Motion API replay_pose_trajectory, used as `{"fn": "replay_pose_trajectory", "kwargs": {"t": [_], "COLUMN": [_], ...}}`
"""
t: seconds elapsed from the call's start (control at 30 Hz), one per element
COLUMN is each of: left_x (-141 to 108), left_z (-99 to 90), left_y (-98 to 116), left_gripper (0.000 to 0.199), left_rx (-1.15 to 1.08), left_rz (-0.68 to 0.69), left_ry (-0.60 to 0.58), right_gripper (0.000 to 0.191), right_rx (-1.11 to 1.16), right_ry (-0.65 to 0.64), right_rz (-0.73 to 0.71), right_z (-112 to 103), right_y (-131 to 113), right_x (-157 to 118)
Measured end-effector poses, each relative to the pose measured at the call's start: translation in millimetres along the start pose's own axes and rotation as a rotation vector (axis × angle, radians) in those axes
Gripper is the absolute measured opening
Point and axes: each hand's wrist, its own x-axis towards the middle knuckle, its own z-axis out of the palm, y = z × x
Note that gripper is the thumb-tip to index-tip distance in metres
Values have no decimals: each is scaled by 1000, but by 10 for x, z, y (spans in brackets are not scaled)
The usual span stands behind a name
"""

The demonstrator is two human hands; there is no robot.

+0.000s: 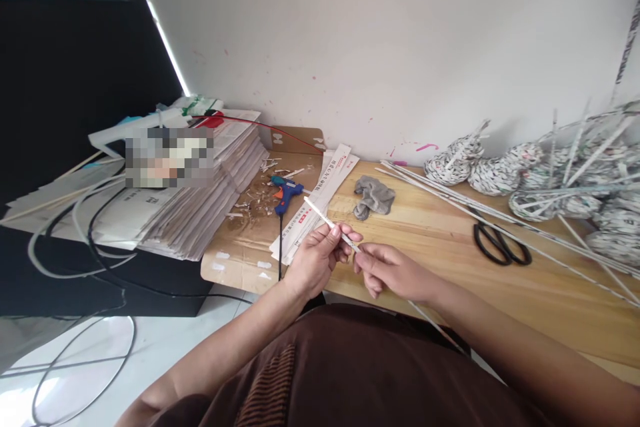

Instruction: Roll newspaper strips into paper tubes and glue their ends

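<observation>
A thin white paper tube (320, 213) slants between my hands in front of my body, its upper left end free in the air near the glue gun. My left hand (320, 255) pinches it with thumb and fingers. Just to the right, my right hand (383, 267) is closed round the lower part. A thin pale length (435, 325) runs on from below my right hand towards the lower right. Beyond my left hand, printed paper strips (327, 180) lie on the table. The blue glue gun (289, 196) rests on the cardboard beside them.
Newspaper stacks (200, 213) stand at the left, with cables hanging down. Scraps litter the cardboard (235, 263). A grey cloth (374, 197) and black scissors (500, 245) lie on the wooden table (425, 240). Long paper tubes (465, 203) and woven paper bundles (453, 160) are at the right.
</observation>
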Motion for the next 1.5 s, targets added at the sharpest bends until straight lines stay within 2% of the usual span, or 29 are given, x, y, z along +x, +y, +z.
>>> {"fn": "replay_pose_trajectory", "kwargs": {"t": [0.07, 0.13, 0.2, 0.3, 0.37, 0.4, 0.5, 0.57, 0.6, 0.7, 0.77, 0.83, 0.93, 1.0, 1.03, 1.13, 1.17, 1.23, 1.37, 1.43, 1.5], "left_x": [7, 10, 7, -4, -5, -4, 5, 8, 8, 1, -2, 3, 17, 21, 20, 6, 2, 1, 21, 26, 20], "left_z": [6, 13, 19, 23, 21, 19, 13, 11, 10, 8, 6, 5, 10, 20, 25, 35, 34, 28, 10, 11, 21], "left_y": [-7, 1, 20, 42, 39, 33, 12, 8, 9, 17, 15, 9, 10, 23, 32, 57, 62, 62, 42, 38, 42], "left_gripper": [21, 21, 20, 18, 18, 18, 19, 19, 19, 19, 20, 21, 23, 23, 23, 23, 23, 23, 23, 23, 22], "left_rx": [5, 3, -3, -4, -5, -7, -13, -14, -13, -12, -11, -7, 9, 17, 17, 9, 7, 12, 37, 36, 27], "left_rz": [2, 9, 13, 16, 19, 19, 18, 24, 27, 23, 12, 6, 9, 13, 15, 7, 1, -3, 15, 20, 20], "left_ry": [7, 6, 10, 25, 20, 12, -12, -12, -6, 10, 12, 18, 22, 22, 23, 18, 15, 19, 28, 11, 0], "right_gripper": [29, 30, 38, 43, 42, 41, 39, 39, 40, 41, 41, 41, 39, 39, 40, 43, 43, 42, 30, 30, 38], "right_rx": [-284, -406, -264, 167, 255, 191, -166, -255, -198, 173, 317, 214, -137, -169, -83, 255, 300, 192, -337, -363, -144], "right_ry": [181, 254, 145, -158, -205, -156, 104, 175, 147, -97, -193, -117, 136, 174, 125, -134, -177, -118, 219, 235, 106], "right_rz": [-129, -177, -90, 59, 74, 61, -35, -66, -52, 42, 73, 53, -42, -51, -30, 46, 55, 44, -155, -164, -70], "right_z": [35, 49, 34, -12, -24, -20, 13, 26, 24, -8, -23, -16, 19, 27, 23, -9, -16, -10, 53, 67, 53], "right_y": [-42, -64, -50, -4, -5, -20, -89, -112, -108, -57, -35, -55, -136, -169, -169, -118, -97, -74, -108, -122, -117], "right_x": [-14, -28, -35, -29, -20, -16, -2, 9, 15, 29, 28, 20, 10, 17, 26, 52, 56, 51, 11, 1, 6]}}
